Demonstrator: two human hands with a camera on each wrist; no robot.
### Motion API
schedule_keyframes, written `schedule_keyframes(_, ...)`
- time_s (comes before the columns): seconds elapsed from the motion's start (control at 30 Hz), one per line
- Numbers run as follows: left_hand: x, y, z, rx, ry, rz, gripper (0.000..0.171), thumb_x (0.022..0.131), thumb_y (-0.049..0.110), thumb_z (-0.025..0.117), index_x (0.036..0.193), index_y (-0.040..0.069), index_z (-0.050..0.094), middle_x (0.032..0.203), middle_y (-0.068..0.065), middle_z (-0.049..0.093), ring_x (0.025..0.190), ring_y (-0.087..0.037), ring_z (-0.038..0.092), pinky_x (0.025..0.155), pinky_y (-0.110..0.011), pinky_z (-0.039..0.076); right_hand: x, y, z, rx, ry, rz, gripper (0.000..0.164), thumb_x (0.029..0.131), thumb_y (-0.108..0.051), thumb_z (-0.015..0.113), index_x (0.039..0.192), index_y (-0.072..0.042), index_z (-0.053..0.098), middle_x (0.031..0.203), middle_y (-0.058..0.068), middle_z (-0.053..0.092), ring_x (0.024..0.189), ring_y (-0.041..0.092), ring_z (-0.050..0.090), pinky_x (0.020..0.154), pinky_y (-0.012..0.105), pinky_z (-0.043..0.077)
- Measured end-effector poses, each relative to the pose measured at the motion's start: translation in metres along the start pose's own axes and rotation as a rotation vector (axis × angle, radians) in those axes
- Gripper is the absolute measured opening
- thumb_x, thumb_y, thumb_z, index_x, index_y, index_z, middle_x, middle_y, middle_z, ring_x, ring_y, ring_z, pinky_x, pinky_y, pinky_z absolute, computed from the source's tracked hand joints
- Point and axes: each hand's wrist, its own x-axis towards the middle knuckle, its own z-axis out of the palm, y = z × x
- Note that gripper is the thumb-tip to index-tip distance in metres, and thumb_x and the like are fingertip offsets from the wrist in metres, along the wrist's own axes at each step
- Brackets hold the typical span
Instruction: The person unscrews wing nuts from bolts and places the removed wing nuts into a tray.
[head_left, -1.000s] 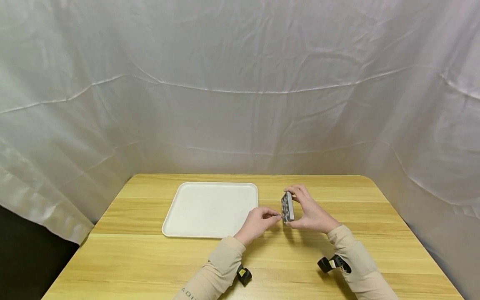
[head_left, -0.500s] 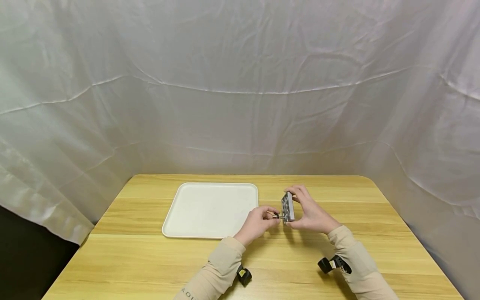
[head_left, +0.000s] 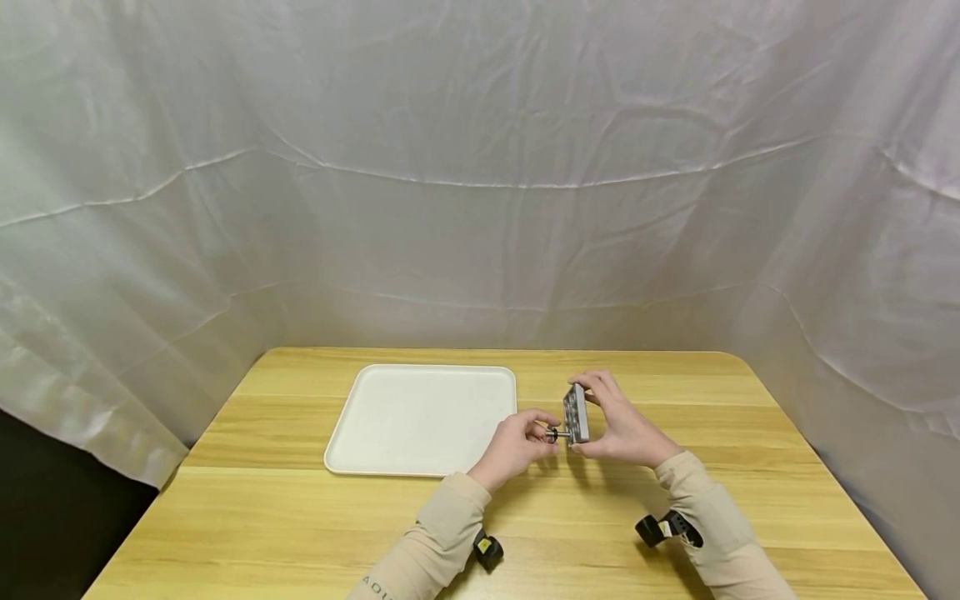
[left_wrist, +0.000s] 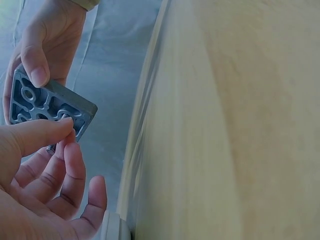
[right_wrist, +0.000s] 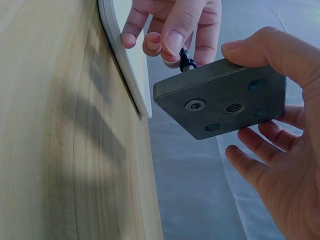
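Note:
My right hand [head_left: 626, 425] holds a grey metal plate [right_wrist: 225, 97] upright by its edges, thumb on one edge and fingers on the opposite one. The outer face is flat with several holes and a hex-socket screw head [right_wrist: 195, 105]. The other face is ribbed, with hollows. The screw's threaded end [right_wrist: 188, 52] sticks out toward my left hand [head_left: 513, 446] and carries a small black wing nut [right_wrist: 186, 62]. Thumb and fingertips of my left hand are curled about that nut, left of the plate. The fingers partly hide it in the left wrist view.
A white rectangular tray [head_left: 423, 421] lies on the wooden table [head_left: 300, 525], to the left of and behind my left hand. Pale curtains [head_left: 480, 250] hang around the table. Each wrist wears a small black camera [head_left: 488, 552].
My left thumb and fingers have shifted slightly around the screw, and more of the black nut and screw shows between them. My right hand and the plate stay in place.

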Motion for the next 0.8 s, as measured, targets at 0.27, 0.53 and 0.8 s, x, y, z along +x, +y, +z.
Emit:
schedule_keyframes(0.27,0.0005,-0.0010,0.0009,0.002,0.007,0.021,0.033,0.081,0.003,0.074,0.113,0.003,0.068,0.084,-0.007,0.069,0.067,-0.005,0.056,0.061,-0.018,0.048,-0.0001,0.0004,0.0004,0.001,0.002,0.001,0.087,0.057,0.010,0.084,0.132,0.009,0.040,0.125,0.029,0.039,0.114,0.041,0.051,0.102,0.051,0.045)
schedule_keyframes(0.53,-0.0021,0.0007,-0.0003,0.028,0.002,0.015,0.029,0.085,0.013,0.072,0.113,0.005,0.070,0.094,-0.006,0.072,0.075,-0.004,0.059,0.067,-0.020,0.050,-0.0003,0.0008,0.0005,-0.012,0.011,-0.025,0.088,0.056,0.010,0.084,0.132,0.010,0.040,0.124,0.030,0.039,0.113,0.041,0.051,0.100,0.051,0.045)
schedule_keyframes(0.8,-0.0027,0.0002,-0.0003,0.037,0.002,0.025,0.023,0.089,0.025,0.070,0.106,0.009,0.073,0.103,-0.005,0.073,0.080,-0.003,0.060,0.069,-0.020,0.051,-0.0011,0.0051,0.0031,0.004,0.007,0.005,0.088,0.058,0.010,0.084,0.134,0.008,0.039,0.126,0.028,0.038,0.116,0.040,0.050,0.102,0.051,0.044)
